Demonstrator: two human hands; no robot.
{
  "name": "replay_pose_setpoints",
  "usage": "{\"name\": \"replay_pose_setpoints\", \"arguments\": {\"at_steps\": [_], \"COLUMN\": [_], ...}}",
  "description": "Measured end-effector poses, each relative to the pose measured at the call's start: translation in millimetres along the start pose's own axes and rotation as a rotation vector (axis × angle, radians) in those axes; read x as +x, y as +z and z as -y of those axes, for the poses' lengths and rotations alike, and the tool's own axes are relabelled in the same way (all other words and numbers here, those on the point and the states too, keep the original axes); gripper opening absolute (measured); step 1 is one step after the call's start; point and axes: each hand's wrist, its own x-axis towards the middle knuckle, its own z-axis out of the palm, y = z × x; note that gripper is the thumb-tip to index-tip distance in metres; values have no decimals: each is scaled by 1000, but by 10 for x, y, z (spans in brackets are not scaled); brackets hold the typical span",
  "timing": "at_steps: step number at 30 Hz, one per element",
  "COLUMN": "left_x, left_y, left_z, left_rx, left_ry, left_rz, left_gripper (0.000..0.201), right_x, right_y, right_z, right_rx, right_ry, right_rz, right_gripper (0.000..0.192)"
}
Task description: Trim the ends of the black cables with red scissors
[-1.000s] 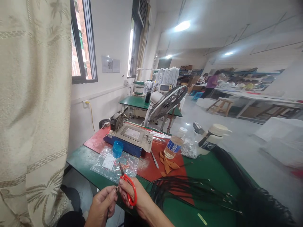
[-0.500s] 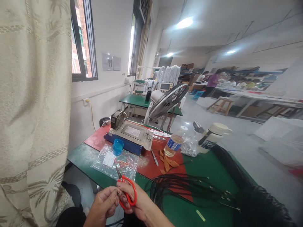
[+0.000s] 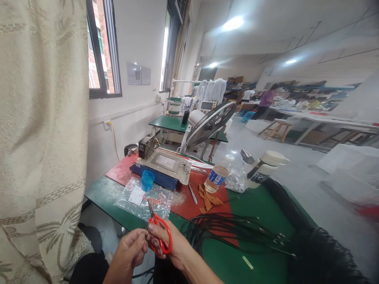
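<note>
Red-handled scissors [image 3: 161,240] are in my right hand [image 3: 173,240], their dark blades pointing up and away over a clear plastic bag [image 3: 121,203]. My left hand [image 3: 132,246] is closed in a pinch, its fingertips meeting those of my right hand. Whatever small dark piece sits between the fingertips is too small to make out. Below the hands, part of a black cable [image 3: 143,274] shows near my lap. Tiny orange-red pieces [image 3: 155,200] lie on the bag, along with a white label [image 3: 136,196]. Beside them stands a blue round container [image 3: 147,181].
A blue-based heating device [image 3: 166,179] with a small fan [image 3: 146,148] stands behind the bag. To the right are tweezers [image 3: 192,194], orange-brown strips [image 3: 209,199], a bottle [image 3: 216,178] and black cables [image 3: 225,227] with metal ends. A person in purple [image 3: 266,101] stands far off.
The view has tilted slightly. The scissors have turned a little, their blades leaning slightly further right. Both hands stay together, the left still pinching and the right still holding the scissors.
</note>
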Motion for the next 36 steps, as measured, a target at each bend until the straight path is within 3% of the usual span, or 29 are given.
{"name": "replay_pose_setpoints", "arguments": {"at_steps": [8,16,24,32,36], "left_x": [-8,-2,56,42,59], "left_y": [-25,-143,-144,-147,-158], "left_z": [17,54,68,85,121], "left_rx": [-9,108,114,177,141], "left_ry": [7,8,-7,156,138], "left_rz": [37,59,31,41,-5], "left_gripper": [34,31,37,34,32], "right_x": [-29,-12,-29,5,8], "right_y": [17,-11,1,-18,-5], "right_z": [-1,-22,16,-29,-85], "right_rx": [7,7,12,28,52], "right_ry": [-24,66,7,98,59], "right_rz": [14,39,-10,-12,-13], "right_gripper": [43,41,40,33,35]}}
